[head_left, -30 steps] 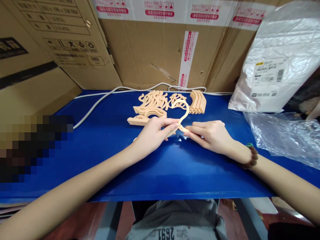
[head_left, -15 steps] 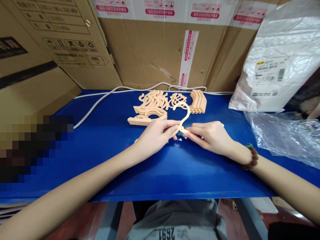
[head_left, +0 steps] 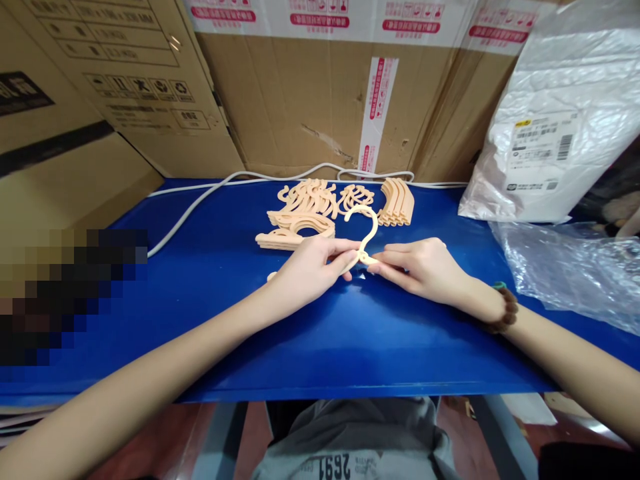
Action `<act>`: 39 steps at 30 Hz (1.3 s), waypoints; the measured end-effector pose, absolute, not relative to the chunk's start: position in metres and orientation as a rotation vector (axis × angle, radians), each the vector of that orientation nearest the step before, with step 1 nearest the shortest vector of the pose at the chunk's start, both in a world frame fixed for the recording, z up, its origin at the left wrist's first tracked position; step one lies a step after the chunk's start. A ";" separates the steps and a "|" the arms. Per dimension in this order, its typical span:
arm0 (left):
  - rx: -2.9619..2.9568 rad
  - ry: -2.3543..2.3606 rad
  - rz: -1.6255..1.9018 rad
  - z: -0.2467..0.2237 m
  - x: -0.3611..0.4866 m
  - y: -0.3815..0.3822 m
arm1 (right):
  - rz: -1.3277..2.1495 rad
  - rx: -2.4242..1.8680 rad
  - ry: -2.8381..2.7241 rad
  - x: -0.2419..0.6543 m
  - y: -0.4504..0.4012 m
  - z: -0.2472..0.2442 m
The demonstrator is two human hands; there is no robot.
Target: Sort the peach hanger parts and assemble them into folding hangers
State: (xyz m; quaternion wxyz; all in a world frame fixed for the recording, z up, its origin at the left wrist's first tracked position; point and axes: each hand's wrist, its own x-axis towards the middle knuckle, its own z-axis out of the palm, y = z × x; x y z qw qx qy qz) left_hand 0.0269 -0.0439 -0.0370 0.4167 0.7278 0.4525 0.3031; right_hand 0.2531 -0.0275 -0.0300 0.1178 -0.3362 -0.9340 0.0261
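A cream plastic hanger with a curved hook [head_left: 373, 230] is held between both hands above the blue table. My left hand [head_left: 315, 267] pinches it just left of the hook's base, with one arm end showing past the wrist side. At the right of the joint, my right hand [head_left: 425, 270] is closed on the other arm, which it mostly covers. Behind the hands lie a heap of loose hooks [head_left: 307, 198], a smaller heap of curved pieces [head_left: 356, 197], a row of curved arms [head_left: 397, 201] and a stack of hanger arms [head_left: 280, 239].
Cardboard boxes [head_left: 310, 100] stand along the back and left of the blue table [head_left: 320, 353]. A white cable [head_left: 200, 200] runs along the rear. A white plastic parcel [head_left: 545, 147] and clear plastic wrap [head_left: 575, 273] are at the right.
Both hands keep their hold on the hanger. The hook has tilted slightly to the left, and my right hand has shifted very little.
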 end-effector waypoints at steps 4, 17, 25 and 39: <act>1.835 1.135 0.751 -0.037 0.027 -0.044 | 0.091 -0.993 -2.733 0.255 -0.026 -0.029; 2.202 1.217 0.700 -0.039 0.034 -0.054 | 0.075 -0.893 -2.771 0.258 -0.026 -0.028; 2.715 1.408 0.301 -0.034 0.037 -0.066 | 0.026 -0.722 -2.757 0.259 -0.022 -0.029; 2.683 1.494 0.378 -0.034 0.034 -0.058 | -0.458 -0.874 -2.440 0.257 -0.031 -0.018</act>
